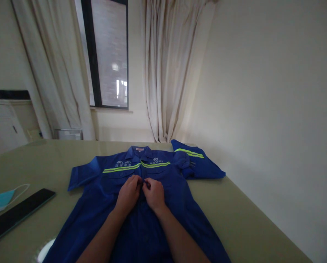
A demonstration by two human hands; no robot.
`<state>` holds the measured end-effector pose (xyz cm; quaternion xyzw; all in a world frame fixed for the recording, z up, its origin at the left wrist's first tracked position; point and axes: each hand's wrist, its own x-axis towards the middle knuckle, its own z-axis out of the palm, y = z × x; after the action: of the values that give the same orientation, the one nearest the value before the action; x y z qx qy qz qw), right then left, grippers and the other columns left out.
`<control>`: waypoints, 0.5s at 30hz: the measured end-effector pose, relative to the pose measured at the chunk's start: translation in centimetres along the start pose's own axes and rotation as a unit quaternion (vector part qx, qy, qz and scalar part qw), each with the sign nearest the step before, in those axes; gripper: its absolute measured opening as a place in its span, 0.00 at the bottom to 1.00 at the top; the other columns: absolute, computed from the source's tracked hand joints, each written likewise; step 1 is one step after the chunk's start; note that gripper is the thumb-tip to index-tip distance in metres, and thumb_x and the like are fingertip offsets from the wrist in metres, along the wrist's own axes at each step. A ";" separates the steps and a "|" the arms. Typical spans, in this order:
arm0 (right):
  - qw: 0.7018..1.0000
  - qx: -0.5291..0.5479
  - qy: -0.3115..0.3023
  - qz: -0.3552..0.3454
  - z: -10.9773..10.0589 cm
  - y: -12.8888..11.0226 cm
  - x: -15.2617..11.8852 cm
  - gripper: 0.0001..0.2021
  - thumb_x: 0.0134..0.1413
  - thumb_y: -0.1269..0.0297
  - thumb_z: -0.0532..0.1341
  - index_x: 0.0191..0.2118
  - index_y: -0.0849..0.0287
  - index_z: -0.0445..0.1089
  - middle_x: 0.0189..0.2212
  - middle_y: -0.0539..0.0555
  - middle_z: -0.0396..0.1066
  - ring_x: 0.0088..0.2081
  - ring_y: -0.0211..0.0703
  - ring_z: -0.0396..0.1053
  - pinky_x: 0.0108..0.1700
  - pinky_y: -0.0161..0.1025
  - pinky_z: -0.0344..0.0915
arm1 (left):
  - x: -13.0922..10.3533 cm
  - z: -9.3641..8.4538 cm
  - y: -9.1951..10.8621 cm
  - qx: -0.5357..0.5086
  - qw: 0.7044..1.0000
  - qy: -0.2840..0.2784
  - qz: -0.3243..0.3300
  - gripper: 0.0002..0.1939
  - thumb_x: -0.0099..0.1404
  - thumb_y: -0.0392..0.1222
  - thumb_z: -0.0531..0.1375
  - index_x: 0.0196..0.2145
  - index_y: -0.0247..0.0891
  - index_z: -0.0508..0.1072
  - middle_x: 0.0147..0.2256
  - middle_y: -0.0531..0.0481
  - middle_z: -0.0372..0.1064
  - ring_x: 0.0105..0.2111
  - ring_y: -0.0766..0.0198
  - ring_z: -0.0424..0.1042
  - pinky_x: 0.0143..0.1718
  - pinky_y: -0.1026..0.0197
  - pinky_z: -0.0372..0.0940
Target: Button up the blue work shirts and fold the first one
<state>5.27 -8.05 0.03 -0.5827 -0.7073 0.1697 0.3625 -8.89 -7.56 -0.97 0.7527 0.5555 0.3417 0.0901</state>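
Observation:
A blue short-sleeved shirt (179,197) lies front side up, its collar pointing away from me and a yellow-green stripe across the chest. Just below that stripe, at the front placket, my left hand (129,191) pinches one edge of the cloth. Close beside it on the right, my right hand (154,191) is closed on the shirt at the same placket. The fingertips of both hands nearly meet; any button between them is too small to make out.
Another folded blue garment (203,164) with a yellow-green stripe lies by the right sleeve. On the left of the greenish table (50,157) are a light blue face mask (0,200) and a long black flat object (19,213). A wall borders the table's right edge.

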 end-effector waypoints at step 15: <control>0.999 -0.026 0.013 0.016 0.2 -0.2 0.0 0.09 0.64 0.61 0.59 0.42 0.54 0.77 0.31 0.52 0.79 0.34 0.44 0.77 0.35 0.34 0.59 | 0.0 0.0 0.3 -0.023 0.999 0.019 0.022 0.10 0.68 0.32 0.49 0.36 0.41 0.67 0.37 0.46 0.70 0.40 0.55 0.70 0.44 0.55 0.65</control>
<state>4.97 -8.11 0.01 -0.6054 -0.6971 0.1498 0.3536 -8.67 -7.69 -0.78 0.7560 0.5322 0.3704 0.0896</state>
